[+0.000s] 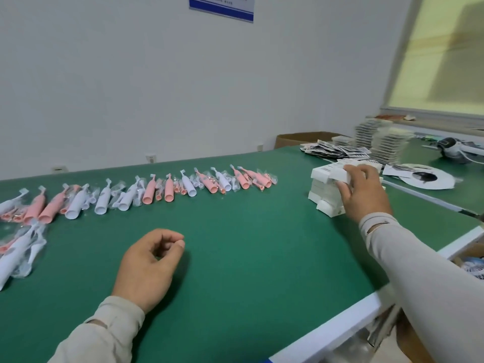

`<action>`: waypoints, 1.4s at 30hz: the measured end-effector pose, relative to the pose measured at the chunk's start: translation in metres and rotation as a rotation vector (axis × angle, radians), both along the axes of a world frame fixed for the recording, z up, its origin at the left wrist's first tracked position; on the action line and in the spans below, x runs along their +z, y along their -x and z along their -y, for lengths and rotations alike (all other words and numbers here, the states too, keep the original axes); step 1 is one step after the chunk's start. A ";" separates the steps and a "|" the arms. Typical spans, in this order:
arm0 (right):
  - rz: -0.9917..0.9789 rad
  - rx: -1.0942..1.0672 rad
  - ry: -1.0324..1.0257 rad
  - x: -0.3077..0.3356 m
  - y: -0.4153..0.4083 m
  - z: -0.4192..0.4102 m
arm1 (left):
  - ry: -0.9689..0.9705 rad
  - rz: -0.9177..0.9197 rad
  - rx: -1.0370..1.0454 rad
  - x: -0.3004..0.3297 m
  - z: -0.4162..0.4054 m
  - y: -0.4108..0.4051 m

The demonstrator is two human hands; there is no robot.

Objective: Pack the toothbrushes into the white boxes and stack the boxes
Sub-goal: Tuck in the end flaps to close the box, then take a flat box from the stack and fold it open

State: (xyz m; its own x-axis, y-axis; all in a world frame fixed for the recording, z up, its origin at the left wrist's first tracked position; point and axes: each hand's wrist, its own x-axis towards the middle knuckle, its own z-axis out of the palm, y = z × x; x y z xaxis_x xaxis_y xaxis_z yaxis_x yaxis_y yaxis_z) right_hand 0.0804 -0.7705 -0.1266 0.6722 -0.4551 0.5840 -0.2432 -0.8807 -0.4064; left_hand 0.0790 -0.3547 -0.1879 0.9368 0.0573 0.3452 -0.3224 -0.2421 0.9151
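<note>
A long row of pink and white toothbrushes (146, 191) in clear plastic wrap runs across the far part of the green table (235, 231), with a few more wrapped ones (18, 247) at the left edge. A stack of white boxes (327, 195) stands at the right. My right hand (364, 192) reaches over it and grips the top white box (330, 172), which carries a barcode label. My left hand (149, 265) rests on the table in the middle, fingers loosely curled, holding nothing.
Piles of printed leaflets (330, 150) and stacked flat cards (379, 142) lie at the far right, beside a round paper sheet (424, 176) and a white device (453, 150). A cardboard box (301, 138) sits behind the table. The table's white edge (340, 326) runs along the right.
</note>
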 end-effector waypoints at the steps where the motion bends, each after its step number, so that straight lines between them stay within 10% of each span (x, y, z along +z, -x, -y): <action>1: -0.042 -0.024 0.036 -0.001 -0.003 0.005 | 0.000 0.003 -0.005 0.000 0.000 0.000; 6: -0.304 -0.150 0.224 -0.004 -0.010 0.012 | -0.017 0.003 -0.040 -0.002 0.000 -0.005; 9: -0.019 -0.109 0.174 -0.002 0.000 -0.016 | -0.018 -0.006 -0.038 -0.002 0.000 -0.006; 12: 0.267 0.217 0.131 -0.007 0.013 -0.097 | -0.030 0.008 0.000 0.002 0.002 -0.005; 16: 0.000 0.675 0.051 -0.019 0.011 -0.232 | 0.043 0.087 0.159 0.013 0.003 0.006; 21: -0.134 0.937 -0.571 -0.015 -0.009 -0.360 | 0.092 0.164 0.415 0.028 -0.045 0.023; 35: -0.218 1.045 -0.404 -0.060 -0.008 -0.405 | -1.039 -0.251 1.108 0.057 -0.296 0.096; 42: -0.218 1.048 -0.443 -0.058 -0.005 -0.404 | -0.983 -0.523 1.109 0.050 -0.329 0.104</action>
State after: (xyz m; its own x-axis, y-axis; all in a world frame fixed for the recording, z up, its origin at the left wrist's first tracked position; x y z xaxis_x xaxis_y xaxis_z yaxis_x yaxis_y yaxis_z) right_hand 0.0853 -0.3670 -0.1850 0.9076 0.2494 0.3377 0.4188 -0.4826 -0.7692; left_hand -0.0246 -0.0260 -0.1377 0.6052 0.7277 0.3228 0.7033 -0.6787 0.2116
